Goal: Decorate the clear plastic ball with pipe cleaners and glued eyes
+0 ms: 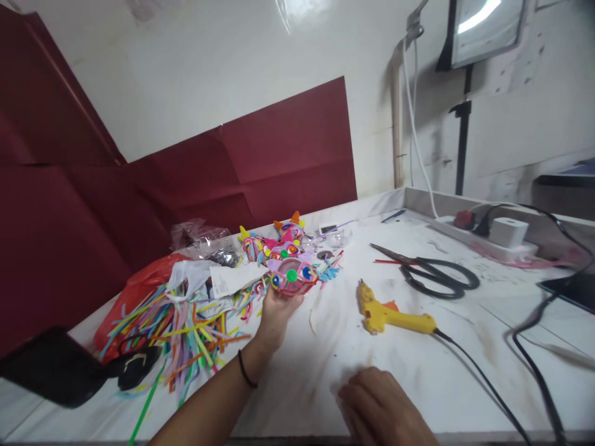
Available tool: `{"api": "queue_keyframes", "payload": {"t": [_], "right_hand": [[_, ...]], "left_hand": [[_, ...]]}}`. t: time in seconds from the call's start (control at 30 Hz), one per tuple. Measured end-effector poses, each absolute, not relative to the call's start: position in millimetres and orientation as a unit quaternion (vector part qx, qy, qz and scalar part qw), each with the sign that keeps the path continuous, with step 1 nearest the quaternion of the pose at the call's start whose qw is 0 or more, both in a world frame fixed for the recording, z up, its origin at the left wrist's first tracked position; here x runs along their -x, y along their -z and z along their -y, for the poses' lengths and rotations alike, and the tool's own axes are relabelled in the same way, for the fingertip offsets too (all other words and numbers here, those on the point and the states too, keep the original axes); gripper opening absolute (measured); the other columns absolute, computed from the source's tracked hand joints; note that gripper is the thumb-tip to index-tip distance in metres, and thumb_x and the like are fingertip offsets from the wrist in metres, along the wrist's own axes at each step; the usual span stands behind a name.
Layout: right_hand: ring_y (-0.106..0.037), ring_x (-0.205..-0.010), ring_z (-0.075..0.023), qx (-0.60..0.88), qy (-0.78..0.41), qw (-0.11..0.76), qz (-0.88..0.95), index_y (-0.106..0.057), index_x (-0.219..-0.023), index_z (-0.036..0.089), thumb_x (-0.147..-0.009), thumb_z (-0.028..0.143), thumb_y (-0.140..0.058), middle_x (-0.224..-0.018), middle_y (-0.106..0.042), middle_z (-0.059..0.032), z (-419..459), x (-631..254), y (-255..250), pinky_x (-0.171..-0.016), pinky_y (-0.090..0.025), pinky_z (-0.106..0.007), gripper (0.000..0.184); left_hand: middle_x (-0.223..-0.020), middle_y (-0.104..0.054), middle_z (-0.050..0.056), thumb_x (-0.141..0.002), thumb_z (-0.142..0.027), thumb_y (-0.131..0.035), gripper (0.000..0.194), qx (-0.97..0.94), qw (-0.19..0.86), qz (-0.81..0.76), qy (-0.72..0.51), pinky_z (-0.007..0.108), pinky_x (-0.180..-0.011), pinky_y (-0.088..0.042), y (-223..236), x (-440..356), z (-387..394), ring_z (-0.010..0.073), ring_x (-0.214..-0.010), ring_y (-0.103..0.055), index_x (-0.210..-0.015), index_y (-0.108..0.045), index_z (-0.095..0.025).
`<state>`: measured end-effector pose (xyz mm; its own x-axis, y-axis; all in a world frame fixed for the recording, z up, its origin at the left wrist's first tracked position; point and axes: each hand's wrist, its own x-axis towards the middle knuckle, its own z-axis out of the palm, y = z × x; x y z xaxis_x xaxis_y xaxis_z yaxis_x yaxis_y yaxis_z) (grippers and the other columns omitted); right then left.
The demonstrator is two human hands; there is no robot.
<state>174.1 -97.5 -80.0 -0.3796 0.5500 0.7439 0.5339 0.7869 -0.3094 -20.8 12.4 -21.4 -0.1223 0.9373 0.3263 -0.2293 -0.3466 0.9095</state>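
The left grip [274,316] is clasping a pink craft [299,287]; beyond the right grip [383,404], closure unclear, a glue gun [400,319] is lying.

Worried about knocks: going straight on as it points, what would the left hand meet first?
Beyond the pink piece it holds, the left hand would probably meet the orange-eyed piece; depth is unclear.

No text, label, brand or number can be read. The white slip [235,280] toward the back left of the table [307,384] carries faint print, too small to make out, and the dark marks [486,269] near the table's right edge, beside the power strip [523,250], are too blurred to tell as letters or drawing.
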Motion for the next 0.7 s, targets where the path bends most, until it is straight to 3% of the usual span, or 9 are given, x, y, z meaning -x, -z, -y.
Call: {"api": "queue_keyframes", "payload": {"t": [0.17, 0.27, 0.43, 0.7], "right_hand": [[-0.063, -0.075, -0.0201, 0.386, -0.261, 0.510, 0.723, -0.065, -0.095, 0.023, -0.089, 0.028, -0.052, -0.081, -0.066, -0.0045, 83.9, -170.7, 54.3, -0.068, -0.049, -0.034, 0.016], [-0.063, -0.072, -0.0231, 0.419, -0.430, 0.533, 0.596, -0.066, -0.100, 0.018, -0.076, 0.042, -0.063, -0.082, -0.068, -0.0069, 65.8, -160.9, 40.9, -0.068, -0.049, -0.039, 0.034], [-0.069, -0.076, -0.0269, 0.398, -0.518, 0.541, 0.530, -0.061, -0.109, 0.013, -0.069, 0.057, -0.064, -0.087, -0.073, -0.0122, 41.0, -144.6, 30.5, -0.060, -0.052, -0.037, 0.059], [-0.068, -0.070, -0.0243, 0.385, -0.582, 0.559, 0.448, -0.061, -0.099, 0.015, -0.056, 0.060, -0.072, -0.073, -0.072, -0.0070, 37.4, -133.2, 28.4, -0.052, -0.048, -0.030, 0.063]], "left_hand": [[-0.113, -0.070, 0.006, -0.063, -0.017, -0.083, 0.059, -0.493, 0.456, -0.362, -0.647, 0.034, -0.096, -0.047, 22.2, 17.1, 0.7, 0.0191, -0.103, -0.066, -0.114, -0.054, -0.019], [-0.111, -0.070, 0.006, -0.064, -0.017, -0.083, 0.061, -0.493, 0.458, -0.362, -0.645, 0.033, -0.095, -0.047, 25.1, 15.1, 6.1, 0.0179, -0.100, -0.066, -0.117, -0.053, -0.019], [-0.107, -0.070, 0.006, -0.064, -0.017, -0.084, 0.064, -0.508, 0.468, -0.355, -0.630, 0.033, -0.091, -0.049, 32.7, 11.1, 14.0, 0.0189, -0.097, -0.066, -0.119, -0.052, -0.019], [-0.106, -0.068, 0.006, -0.063, -0.017, -0.084, 0.064, -0.516, 0.469, -0.349, -0.626, 0.032, -0.087, -0.050, 40.0, 7.9, 16.4, 0.0182, -0.094, -0.066, -0.117, -0.049, -0.020]]}}
